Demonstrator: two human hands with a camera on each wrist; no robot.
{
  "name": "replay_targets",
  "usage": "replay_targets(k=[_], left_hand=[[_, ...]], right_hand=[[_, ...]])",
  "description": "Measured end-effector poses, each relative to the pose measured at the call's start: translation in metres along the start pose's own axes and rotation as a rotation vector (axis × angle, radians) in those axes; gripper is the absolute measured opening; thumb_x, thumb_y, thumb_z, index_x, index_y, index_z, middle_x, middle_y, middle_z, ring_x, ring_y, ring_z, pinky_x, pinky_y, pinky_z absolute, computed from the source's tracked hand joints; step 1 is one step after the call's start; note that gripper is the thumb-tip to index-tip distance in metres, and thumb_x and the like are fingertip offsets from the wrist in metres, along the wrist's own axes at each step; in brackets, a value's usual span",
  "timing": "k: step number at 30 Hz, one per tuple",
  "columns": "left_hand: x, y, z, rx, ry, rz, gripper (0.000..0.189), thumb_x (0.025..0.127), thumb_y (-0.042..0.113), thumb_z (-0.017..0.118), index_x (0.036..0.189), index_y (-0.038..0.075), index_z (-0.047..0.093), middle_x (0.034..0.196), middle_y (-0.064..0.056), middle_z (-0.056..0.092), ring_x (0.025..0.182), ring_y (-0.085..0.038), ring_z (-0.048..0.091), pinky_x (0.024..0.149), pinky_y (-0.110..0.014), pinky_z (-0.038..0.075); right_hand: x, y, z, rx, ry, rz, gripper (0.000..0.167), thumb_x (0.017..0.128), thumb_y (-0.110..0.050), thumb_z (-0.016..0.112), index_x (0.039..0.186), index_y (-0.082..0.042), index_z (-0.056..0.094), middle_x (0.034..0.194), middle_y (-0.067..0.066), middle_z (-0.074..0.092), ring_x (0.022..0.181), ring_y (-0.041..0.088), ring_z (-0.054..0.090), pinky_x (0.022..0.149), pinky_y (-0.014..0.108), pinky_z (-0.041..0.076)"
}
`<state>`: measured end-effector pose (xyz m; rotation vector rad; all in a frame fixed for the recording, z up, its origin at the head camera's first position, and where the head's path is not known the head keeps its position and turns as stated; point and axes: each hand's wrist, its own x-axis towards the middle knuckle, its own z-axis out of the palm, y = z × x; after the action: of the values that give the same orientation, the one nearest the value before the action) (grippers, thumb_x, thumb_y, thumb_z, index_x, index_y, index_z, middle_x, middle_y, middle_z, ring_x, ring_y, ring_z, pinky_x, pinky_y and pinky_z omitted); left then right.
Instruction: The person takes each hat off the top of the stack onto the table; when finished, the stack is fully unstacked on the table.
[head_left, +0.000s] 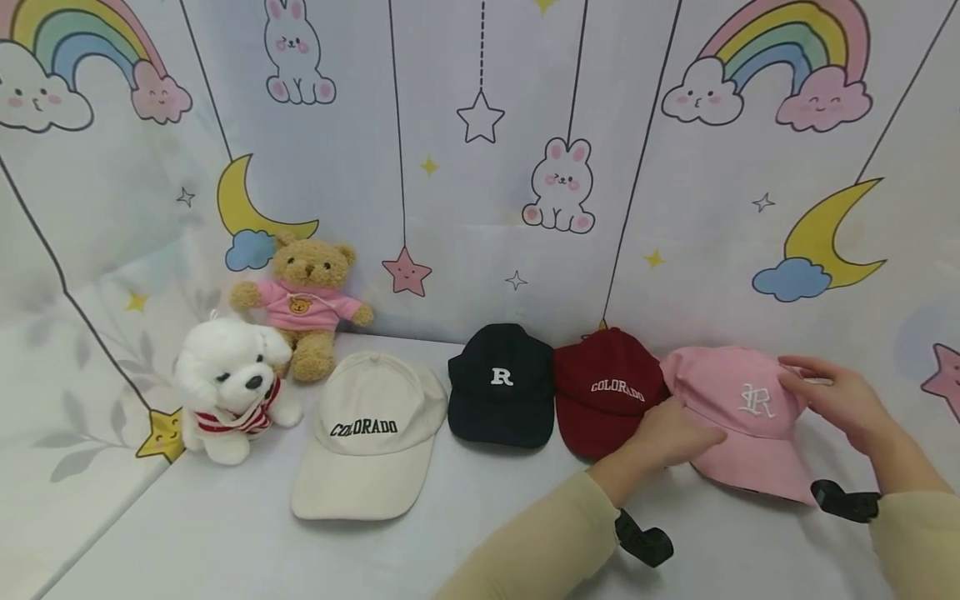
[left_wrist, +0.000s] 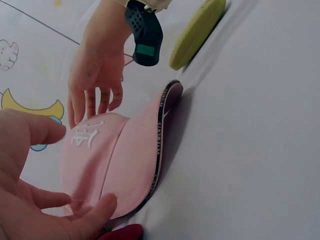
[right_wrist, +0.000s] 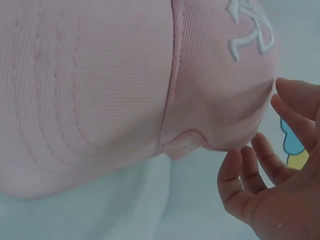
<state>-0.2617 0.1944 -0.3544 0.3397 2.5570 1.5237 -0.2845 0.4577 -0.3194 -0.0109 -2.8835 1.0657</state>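
Note:
A pink cap (head_left: 738, 400) with a white embroidered emblem sits at the right end of a row of caps, brim toward me. At its left side is my left hand (head_left: 660, 433), a digit laid along the base of the brim. In the left wrist view this hand (left_wrist: 45, 200) has its fingers spread over the cap (left_wrist: 132, 170), and dark lettered trim edges the brim. On the other side, my right hand (head_left: 847, 408) touches the crown with loosely bent fingers. Its fingertips meet the crown's edge in the right wrist view, thumb (right_wrist: 297, 97) apart from the fingers.
Left of the pink cap stand a dark red cap (head_left: 607, 400), a black cap (head_left: 502, 387) and a cream cap (head_left: 371, 442). A white plush dog (head_left: 228, 375) and a teddy bear (head_left: 307, 300) sit farther left. A yellow-green object (left_wrist: 197, 35) shows in the left wrist view.

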Motion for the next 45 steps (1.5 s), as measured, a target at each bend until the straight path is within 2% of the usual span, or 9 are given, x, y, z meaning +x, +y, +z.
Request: replay_targets(k=[2, 4, 8, 12, 17, 21, 25, 32, 45], left_hand=[[-0.003, -0.003, -0.005, -0.08, 0.003, 0.012, 0.054, 0.082, 0.034, 0.079, 0.131, 0.018, 0.063, 0.115, 0.009, 0.064, 0.089, -0.007, 0.055, 0.075, -0.028, 0.05], [-0.006, -0.007, -0.012, -0.144, -0.006, 0.046, 0.058, 0.083, 0.034, 0.079, 0.135, 0.018, 0.06, 0.116, 0.009, 0.063, 0.095, -0.005, 0.056, 0.079, -0.028, 0.051], [-0.012, -0.014, -0.03, -0.223, -0.016, 0.109, 0.053, 0.085, 0.034, 0.079, 0.131, 0.018, 0.06, 0.105, 0.01, 0.06, 0.091, -0.003, 0.055, 0.079, -0.027, 0.051], [-0.018, -0.021, -0.047, -0.257, -0.023, 0.128, 0.053, 0.087, 0.031, 0.079, 0.134, 0.019, 0.059, 0.104, 0.01, 0.06, 0.091, -0.001, 0.054, 0.08, -0.026, 0.05], [-0.026, -0.033, -0.066, -0.253, -0.048, 0.168, 0.058, 0.087, 0.031, 0.079, 0.139, 0.019, 0.055, 0.111, 0.009, 0.061, 0.097, 0.0, 0.056, 0.081, -0.024, 0.05], [-0.033, -0.041, -0.08, -0.249, -0.074, 0.197, 0.06, 0.088, 0.029, 0.078, 0.141, 0.017, 0.054, 0.118, 0.008, 0.061, 0.094, 0.001, 0.057, 0.078, -0.023, 0.051], [-0.041, -0.046, -0.091, -0.239, -0.091, 0.229, 0.058, 0.089, 0.026, 0.077, 0.141, 0.019, 0.054, 0.122, 0.008, 0.061, 0.092, 0.001, 0.057, 0.075, -0.022, 0.051], [-0.048, -0.055, -0.103, -0.181, -0.09, 0.27, 0.061, 0.089, 0.026, 0.078, 0.143, 0.018, 0.052, 0.123, 0.006, 0.06, 0.093, 0.0, 0.056, 0.074, -0.021, 0.051], [-0.063, -0.069, -0.128, -0.147, -0.094, 0.279, 0.061, 0.089, 0.027, 0.078, 0.143, 0.018, 0.051, 0.122, 0.01, 0.059, 0.096, -0.003, 0.058, 0.074, -0.021, 0.052]], right_hand=[[-0.003, -0.004, 0.0, -0.018, 0.006, -0.017, 0.073, 0.106, -0.045, 0.045, 0.15, 0.01, 0.028, 0.144, 0.047, 0.02, 0.124, 0.067, 0.027, 0.091, 0.078, 0.034], [-0.005, -0.008, 0.002, -0.039, 0.011, -0.05, 0.072, 0.105, -0.044, 0.047, 0.15, 0.009, 0.029, 0.144, 0.047, 0.02, 0.124, 0.068, 0.027, 0.089, 0.08, 0.033], [-0.01, -0.015, 0.008, -0.092, 0.04, -0.144, 0.071, 0.102, -0.039, 0.057, 0.15, 0.008, 0.033, 0.143, 0.048, 0.021, 0.118, 0.069, 0.032, 0.082, 0.074, 0.044], [-0.015, -0.019, 0.017, -0.174, 0.06, -0.166, 0.082, 0.097, -0.04, 0.065, 0.154, 0.005, 0.027, 0.139, 0.05, 0.015, 0.114, 0.067, 0.031, 0.073, 0.071, 0.048], [-0.019, -0.019, 0.029, -0.257, 0.067, -0.136, 0.096, 0.091, -0.045, 0.072, 0.157, 0.002, 0.02, 0.133, 0.049, 0.013, 0.114, 0.069, 0.02, 0.07, 0.075, 0.041], [-0.021, -0.015, 0.037, -0.286, 0.098, -0.134, 0.102, 0.087, -0.046, 0.077, 0.157, 0.001, 0.02, 0.13, 0.047, 0.013, 0.112, 0.069, 0.017, 0.067, 0.073, 0.04], [-0.02, -0.012, 0.043, -0.304, 0.122, -0.131, 0.102, 0.085, -0.047, 0.079, 0.156, 0.0, 0.022, 0.129, 0.045, 0.014, 0.111, 0.067, 0.017, 0.066, 0.073, 0.039], [-0.018, -0.013, 0.045, -0.294, 0.087, -0.088, 0.102, 0.086, -0.051, 0.076, 0.156, -0.001, 0.023, 0.131, 0.045, 0.01, 0.111, 0.067, 0.014, 0.067, 0.073, 0.041], [-0.013, -0.011, 0.051, -0.294, 0.058, -0.125, 0.099, 0.084, -0.047, 0.08, 0.155, -0.001, 0.026, 0.128, 0.042, 0.013, 0.11, 0.065, 0.017, 0.065, 0.065, 0.044]])
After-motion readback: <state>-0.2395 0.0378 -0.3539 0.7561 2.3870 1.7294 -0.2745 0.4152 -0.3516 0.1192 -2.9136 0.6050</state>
